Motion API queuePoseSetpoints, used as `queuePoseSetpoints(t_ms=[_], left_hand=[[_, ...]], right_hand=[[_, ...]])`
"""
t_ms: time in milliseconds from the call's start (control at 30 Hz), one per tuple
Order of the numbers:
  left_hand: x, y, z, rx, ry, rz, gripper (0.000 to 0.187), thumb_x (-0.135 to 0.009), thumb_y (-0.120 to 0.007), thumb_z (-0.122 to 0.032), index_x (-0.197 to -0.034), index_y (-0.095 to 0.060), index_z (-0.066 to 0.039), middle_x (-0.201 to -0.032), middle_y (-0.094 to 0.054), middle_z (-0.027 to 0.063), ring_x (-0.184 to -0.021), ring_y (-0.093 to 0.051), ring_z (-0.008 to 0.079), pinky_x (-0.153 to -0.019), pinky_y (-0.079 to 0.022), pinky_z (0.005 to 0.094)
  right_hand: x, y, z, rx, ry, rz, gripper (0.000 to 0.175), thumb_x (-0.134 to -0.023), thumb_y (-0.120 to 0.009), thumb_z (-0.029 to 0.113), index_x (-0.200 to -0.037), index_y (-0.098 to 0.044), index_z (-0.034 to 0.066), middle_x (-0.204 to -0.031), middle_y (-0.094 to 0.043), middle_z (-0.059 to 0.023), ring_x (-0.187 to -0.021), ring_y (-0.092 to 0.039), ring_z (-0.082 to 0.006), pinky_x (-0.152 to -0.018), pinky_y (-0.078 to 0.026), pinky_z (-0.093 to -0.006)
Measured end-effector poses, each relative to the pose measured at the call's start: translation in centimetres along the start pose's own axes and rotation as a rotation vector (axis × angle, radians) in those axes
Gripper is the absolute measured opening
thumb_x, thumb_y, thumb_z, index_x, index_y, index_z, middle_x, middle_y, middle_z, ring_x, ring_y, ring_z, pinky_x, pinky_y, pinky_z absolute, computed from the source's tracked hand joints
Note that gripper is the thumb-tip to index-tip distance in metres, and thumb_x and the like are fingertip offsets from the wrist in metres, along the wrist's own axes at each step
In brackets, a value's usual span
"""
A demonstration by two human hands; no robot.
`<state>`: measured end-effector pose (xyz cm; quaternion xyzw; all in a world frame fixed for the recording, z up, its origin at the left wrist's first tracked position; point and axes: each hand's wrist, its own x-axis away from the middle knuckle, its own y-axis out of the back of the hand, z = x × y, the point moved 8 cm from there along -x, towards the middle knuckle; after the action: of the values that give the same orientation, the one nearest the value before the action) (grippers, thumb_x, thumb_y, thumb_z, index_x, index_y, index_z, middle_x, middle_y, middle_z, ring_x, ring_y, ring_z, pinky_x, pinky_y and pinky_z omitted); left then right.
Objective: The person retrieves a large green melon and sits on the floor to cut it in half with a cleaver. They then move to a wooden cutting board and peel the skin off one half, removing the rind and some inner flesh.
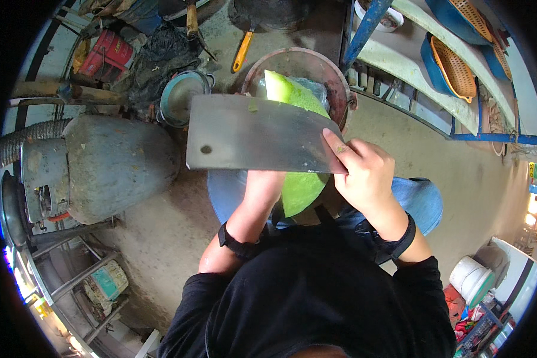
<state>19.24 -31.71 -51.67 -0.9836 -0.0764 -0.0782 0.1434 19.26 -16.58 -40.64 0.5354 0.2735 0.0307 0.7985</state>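
My right hand grips a wide cleaver at its right end, with the index finger laid along the blade. The broad blade spans the middle of the view. Beneath it lies a large piece of green-skinned melon or gourd, whose pale cut flesh shows beyond the far edge of the blade. My left hand reaches under the blade at the left of this piece; its fingers are hidden. Behind the blade stands a reddish round tub with clear plastic in it.
A yellow-handled tool lies on the floor beyond the tub, and a teal-rimmed pot stands left of it. A large grey drum-like machine is at the left. The rack at upper right holds basins and orange baskets.
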Motion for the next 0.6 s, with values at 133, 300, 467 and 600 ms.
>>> queuePoseSetpoints(t_ms=[133, 300, 467, 600], left_hand=[[0.1, 0.3, 1.0, -0.265, -0.118, 0.089, 0.028, -0.086, -0.060, -0.012, -0.111, -0.052, -0.001, -0.102, -0.056, 0.0086, -0.090, -0.055, 0.0161, -0.075, -0.048, 0.0288], [-0.3, 0.9, 2.0, -0.315, -0.023, 0.092, 0.026, -0.089, -0.056, -0.012, -0.113, -0.052, -0.002, -0.100, -0.057, 0.0085, -0.089, -0.057, 0.0167, -0.076, -0.049, 0.0287], [1.4, -0.5, -0.1, -0.049, 0.129, 0.103, 0.030, -0.082, -0.059, -0.002, -0.111, -0.051, 0.001, -0.100, -0.060, 0.0089, -0.088, -0.059, 0.0175, -0.078, -0.048, 0.0292], [2.9, -1.8, -2.1, 0.112, 0.196, 0.137, 0.040, -0.079, -0.061, 0.003, -0.117, -0.045, 0.003, -0.106, -0.059, 0.0108, -0.095, -0.058, 0.0183, -0.082, -0.048, 0.0283]], right_hand=[[0.0, 0.4, 0.7, -0.051, 0.042, -0.010, 0.041, -0.064, -0.067, 0.007, -0.104, -0.068, 0.0173, -0.056, -0.045, -0.0042, -0.046, -0.049, -0.0222, -0.044, -0.043, -0.0330], [1.0, -0.9, 0.1, -0.059, -0.016, 0.002, 0.042, -0.065, -0.066, 0.008, -0.105, -0.068, 0.0171, -0.056, -0.045, -0.0036, -0.045, -0.049, -0.0219, -0.044, -0.043, -0.0333], [0.6, -3.0, -3.6, 0.074, -0.112, 0.029, 0.037, -0.068, -0.063, 0.008, -0.105, -0.067, 0.0141, -0.059, -0.050, -0.0075, -0.050, -0.054, -0.0269, -0.048, -0.045, -0.0376], [0.6, -3.8, -6.5, 0.090, -0.272, 0.060, 0.040, -0.070, -0.059, 0.015, -0.109, -0.064, 0.0227, -0.065, -0.057, -0.0089, -0.055, -0.060, -0.0282, -0.051, -0.050, -0.0401]])
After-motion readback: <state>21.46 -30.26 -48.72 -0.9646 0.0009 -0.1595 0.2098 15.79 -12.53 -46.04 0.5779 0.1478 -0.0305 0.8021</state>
